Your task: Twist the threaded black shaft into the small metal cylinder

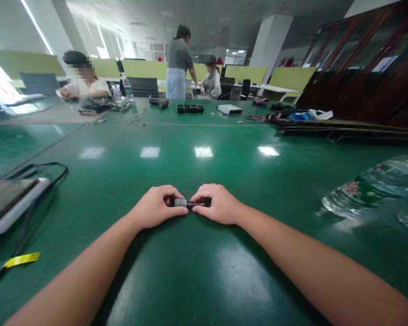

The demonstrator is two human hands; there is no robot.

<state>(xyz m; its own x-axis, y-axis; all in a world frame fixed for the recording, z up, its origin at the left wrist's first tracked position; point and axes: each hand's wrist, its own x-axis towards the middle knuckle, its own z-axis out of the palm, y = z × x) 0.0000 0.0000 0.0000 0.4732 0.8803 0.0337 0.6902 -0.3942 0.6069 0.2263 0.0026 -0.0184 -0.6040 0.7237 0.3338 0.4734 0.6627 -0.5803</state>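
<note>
A small dark cylindrical object (pixel 181 203) with a grey band lies level between my hands, low over the green table (pixel 204 174). My left hand (pixel 156 206) pinches its grey-banded left part between thumb and fingers. The black right part, with small light marks, is in the grip of my right hand (pixel 221 203). My fingertips nearly meet at the middle of the object. Whether it is one piece or two joined pieces, I cannot tell.
At the left are a device with a white edge (pixel 42 188), a black cable and a yellow tag (pixel 22 260). Clear plastic bottles (pixel 367 190) lie at the right. Electronic parts (pixel 190 109) line the far side, with several people beyond.
</note>
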